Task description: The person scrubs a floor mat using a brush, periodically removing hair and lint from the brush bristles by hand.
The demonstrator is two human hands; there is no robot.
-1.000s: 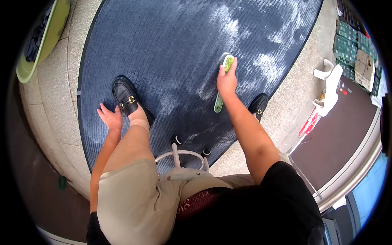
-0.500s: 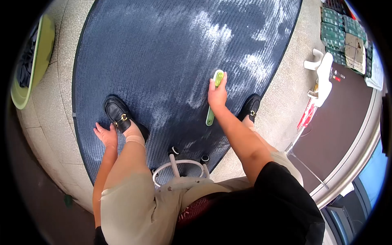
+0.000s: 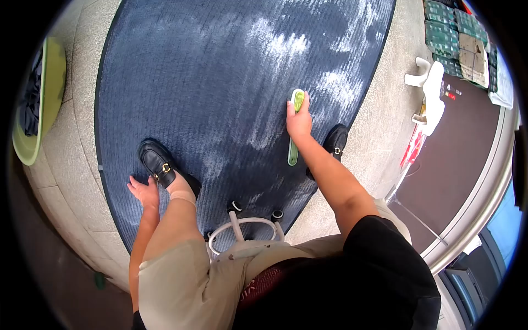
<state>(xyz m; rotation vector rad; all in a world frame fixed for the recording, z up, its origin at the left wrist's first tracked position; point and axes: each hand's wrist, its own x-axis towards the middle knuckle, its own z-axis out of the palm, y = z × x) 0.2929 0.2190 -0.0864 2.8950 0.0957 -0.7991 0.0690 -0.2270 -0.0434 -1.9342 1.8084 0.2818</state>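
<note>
We are holding a slender green-and-white plastic brush in our right hand, long axis running away from us, left hand hanging open well apart.

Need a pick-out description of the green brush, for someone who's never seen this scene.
Find the big dark blue ribbed floor mat with white smears. Between the two black loafers, toward the right one, the person's right hand grips a long, slim brush with a green handle. It's the only green thing on the mat.
</note>
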